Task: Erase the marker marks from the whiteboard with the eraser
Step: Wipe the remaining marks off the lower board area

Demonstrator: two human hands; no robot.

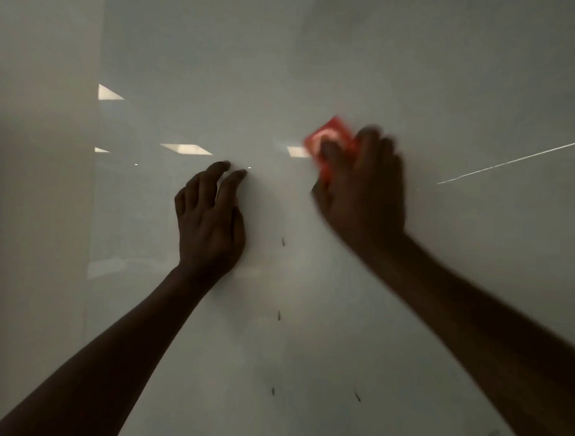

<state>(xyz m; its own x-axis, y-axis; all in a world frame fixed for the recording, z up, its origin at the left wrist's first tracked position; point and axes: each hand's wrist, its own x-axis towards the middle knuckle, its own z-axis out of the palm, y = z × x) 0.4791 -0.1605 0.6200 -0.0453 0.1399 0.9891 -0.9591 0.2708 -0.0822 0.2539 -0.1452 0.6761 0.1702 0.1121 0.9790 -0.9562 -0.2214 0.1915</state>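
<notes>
A: What is the right hand (362,184) doing?

B: It is wrapped around the red eraser (329,141), fingers over the top, pressing it flat to the whiteboard (318,55). The hand and eraser are both blurred. Only the eraser's upper left part shows beyond the knuckles, with a pale ring printed on it.

A: And the left hand (211,221)?

B: It holds nothing. Its fingers are loosely spread and slightly curled, and the fingertips (238,174) rest on or just off the board; I cannot tell which. It sits at about 8 o'clock from the eraser, well apart from it.

A: Where is the eraser on the board?

B: Just right of centre, a little above the middle of the view.

A: Any marks on the board?

B: Yes, small dark ticks. One tick (283,241) lies between the two wrists, at about 7 o'clock from the eraser. A second (279,315) is straight below that, a third (273,391) lower again, and a fourth (357,396) at 3 o'clock from the third. A faint smudge (492,435) sits near the bottom right edge.

A: Anything else on the surface?

B: Bright ceiling-light reflections (186,148) at 9 o'clock from the eraser, and a thin pale line (513,162) slanting upward at 3 o'clock. The board's left edge (94,211) runs vertically at far 9 o'clock.
</notes>
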